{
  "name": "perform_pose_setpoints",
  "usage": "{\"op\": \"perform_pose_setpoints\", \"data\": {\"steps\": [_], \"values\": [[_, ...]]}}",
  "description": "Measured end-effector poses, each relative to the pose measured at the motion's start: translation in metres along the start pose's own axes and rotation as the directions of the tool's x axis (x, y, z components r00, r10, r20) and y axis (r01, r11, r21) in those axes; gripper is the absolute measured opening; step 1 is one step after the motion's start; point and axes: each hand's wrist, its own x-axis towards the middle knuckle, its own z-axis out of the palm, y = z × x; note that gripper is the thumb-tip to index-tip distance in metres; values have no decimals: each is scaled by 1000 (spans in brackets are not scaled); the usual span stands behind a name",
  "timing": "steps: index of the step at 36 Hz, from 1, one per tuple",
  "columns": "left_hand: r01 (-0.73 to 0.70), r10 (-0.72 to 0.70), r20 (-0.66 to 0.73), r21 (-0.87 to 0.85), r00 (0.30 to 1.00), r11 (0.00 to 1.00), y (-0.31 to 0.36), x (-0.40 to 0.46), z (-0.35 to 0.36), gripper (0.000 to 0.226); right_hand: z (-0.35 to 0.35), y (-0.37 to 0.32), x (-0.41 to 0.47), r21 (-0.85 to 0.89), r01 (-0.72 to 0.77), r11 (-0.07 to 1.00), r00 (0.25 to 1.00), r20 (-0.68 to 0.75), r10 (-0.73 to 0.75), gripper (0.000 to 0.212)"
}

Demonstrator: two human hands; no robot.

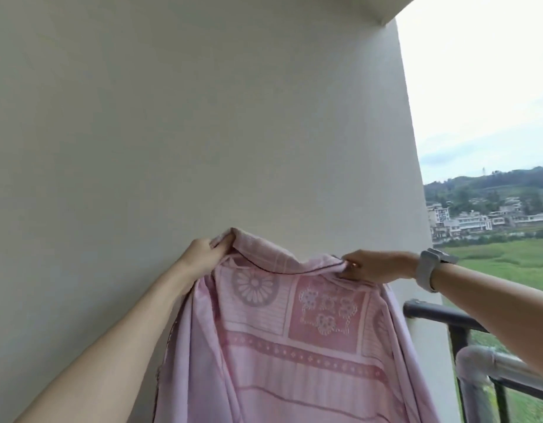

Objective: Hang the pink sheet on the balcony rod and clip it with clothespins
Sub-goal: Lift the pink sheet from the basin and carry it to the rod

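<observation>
Hands raised before wall (203, 117): left hand (203, 254) and right hand (371, 267) each pinch top edge of pink sheet (279, 346), fingers closed on fabric. Sheet hangs between them, left of railing (441, 315).

— Pink sheet (294, 346), pale overall, printed in deeper rose: wheel-like flower medallion at upper left of the cloth, square panel of white lace-style blossoms beside it, band of small diamonds below, thin stripes further down. Dark piping along the top hem.

— And around it?

— Off-white wall (172, 117), plain, unpatterned. Grey watch strap (426, 270) on the right wrist. Black railing (441, 315) at right, with a silver-grey metal rod (508, 364) just under it. Beyond, green field (508, 257), darker green hillside, white buildings (471, 221), pale cloudy sky with a hint of blue.
</observation>
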Motion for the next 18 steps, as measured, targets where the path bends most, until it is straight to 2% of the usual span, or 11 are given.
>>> {"op": "perform_pose_setpoints", "data": {"steps": [3,5,8,11,15,18], "values": [[-30,24,74,80,997,996,-1,6,16,43,-7,20,-1,-6,-26,1000,990,-139,24,24],[-14,17,-19,118,1000,993,14,15,26,41,-25,36,0,58,-19,998,938,-346,38,16],[3,11,-245,57,969,998,63,28,42,43,-69,51,-4,80,17,997,778,-627,37,15],[-76,60,-417,-22,907,997,126,35,56,41,-113,61,-19,34,10,999,601,-799,21,18],[-206,161,-566,-15,809,978,203,34,77,41,-162,89,-55,-119,-75,990,384,-920,-82,32],[-269,224,-627,23,746,963,254,29,90,42,-202,110,-85,-224,-122,967,305,-936,-179,37]]}}
